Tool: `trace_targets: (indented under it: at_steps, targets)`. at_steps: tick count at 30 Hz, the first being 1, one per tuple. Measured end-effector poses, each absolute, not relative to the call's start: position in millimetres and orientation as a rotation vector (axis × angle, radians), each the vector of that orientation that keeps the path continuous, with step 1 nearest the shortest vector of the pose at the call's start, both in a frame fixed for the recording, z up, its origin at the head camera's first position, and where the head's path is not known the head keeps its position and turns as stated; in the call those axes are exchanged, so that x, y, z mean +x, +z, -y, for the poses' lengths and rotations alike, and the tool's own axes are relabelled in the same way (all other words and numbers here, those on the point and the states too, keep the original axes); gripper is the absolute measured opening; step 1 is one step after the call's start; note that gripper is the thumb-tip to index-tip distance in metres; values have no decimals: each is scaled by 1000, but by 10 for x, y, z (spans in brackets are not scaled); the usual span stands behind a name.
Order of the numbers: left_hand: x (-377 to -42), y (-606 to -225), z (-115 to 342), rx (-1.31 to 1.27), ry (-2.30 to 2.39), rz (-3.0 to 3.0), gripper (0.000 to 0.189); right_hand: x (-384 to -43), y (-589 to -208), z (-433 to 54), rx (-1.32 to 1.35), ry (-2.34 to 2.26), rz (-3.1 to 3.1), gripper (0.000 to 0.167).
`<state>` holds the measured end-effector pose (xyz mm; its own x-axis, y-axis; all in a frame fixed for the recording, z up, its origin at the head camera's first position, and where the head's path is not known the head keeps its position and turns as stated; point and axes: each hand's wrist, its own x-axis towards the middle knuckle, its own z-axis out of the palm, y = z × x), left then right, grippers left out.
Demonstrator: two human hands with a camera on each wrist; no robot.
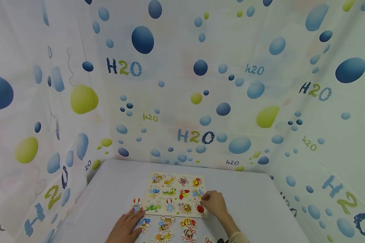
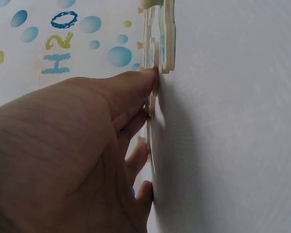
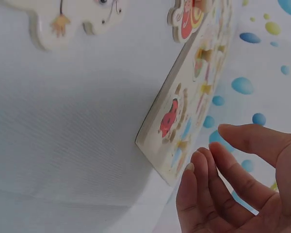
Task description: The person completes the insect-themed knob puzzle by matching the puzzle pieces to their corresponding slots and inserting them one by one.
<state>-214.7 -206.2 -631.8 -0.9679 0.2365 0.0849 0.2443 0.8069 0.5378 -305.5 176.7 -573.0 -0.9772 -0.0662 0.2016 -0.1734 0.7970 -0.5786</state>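
A wooden insect puzzle board (image 1: 161,200) lies on the white table, with colourful insects in rows. My left hand (image 1: 124,226) rests near its lower-left corner, fingers spread and palm down. Its fingertips are by a loose stag beetle piece (image 1: 136,203) and its thumb is beside a blue fly piece (image 1: 145,222). In the left wrist view, the thumb (image 2: 140,80) touches a piece's edge. At the board's right edge, my right hand (image 1: 215,204) hovers near the red ladybug (image 3: 169,119). The right wrist view shows thumb and fingers apart, with nothing between them.
Below the board lie several loose pieces, among them a bee (image 1: 166,222), a yellow ant-like insect (image 1: 164,236) and a spider (image 1: 189,234). A curtain (image 1: 170,84) printed with bubbles and H2O lettering surrounds the white table (image 1: 246,195) at the back and sides.
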Motion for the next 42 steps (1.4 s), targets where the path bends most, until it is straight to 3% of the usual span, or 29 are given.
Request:
trace_targets:
  at_steps: [20, 33, 42]
  targets:
    - [-2174, -6198, 2073, -338, -859, 3044, 61, -2757, -5696, -1769, 173, 1105, 2881, 12]
    - [-2209, -6388, 2095, -426, -903, 2964, 62, -2499, -5731, -1879, 151, 1218, 2969, 12]
    - [-2216, -6366, 2089, -418, -937, 3009, 64, -2240, -5762, -1939, 9, 1243, 3087, 11]
